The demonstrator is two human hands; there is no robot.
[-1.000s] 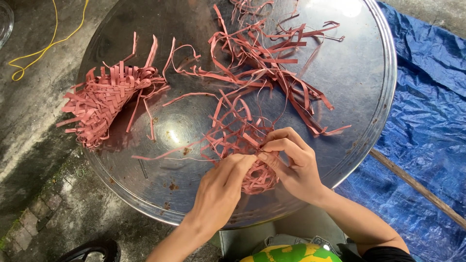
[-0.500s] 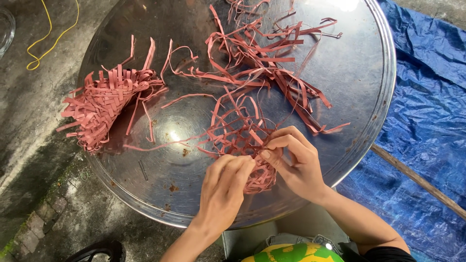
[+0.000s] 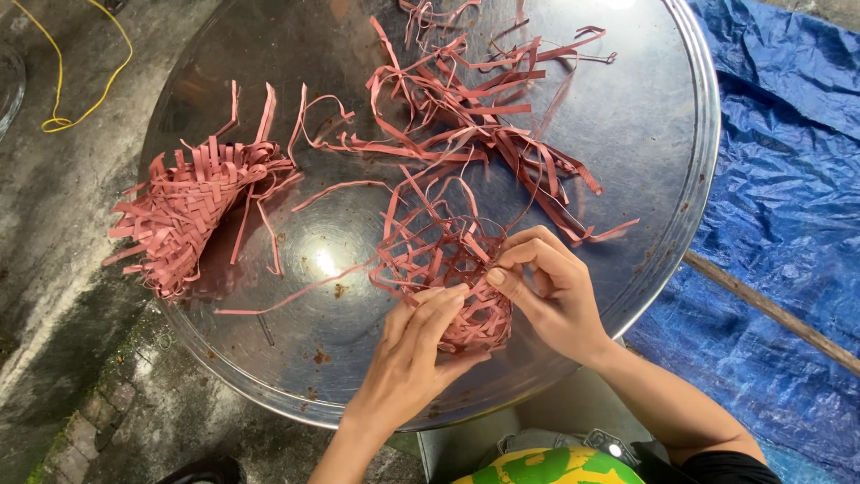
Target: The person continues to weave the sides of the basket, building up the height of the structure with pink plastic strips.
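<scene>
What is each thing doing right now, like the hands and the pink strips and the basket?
left hand: gripping the small weave.
right hand: pinching a strip.
small weave: unfinished, ends loose.
woven basket: lying on its side.
loose strips: tangled heap.
round metal tray: flat, stained.

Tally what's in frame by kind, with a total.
Woven pink-strip pieces: 2, one in both hands, one lying apart
Loose pink strip pile: 1
Round metal tray: 1
Blue tarp: 1
Yellow cord: 1
Hands: 2, left hand, right hand
Total: 8
</scene>
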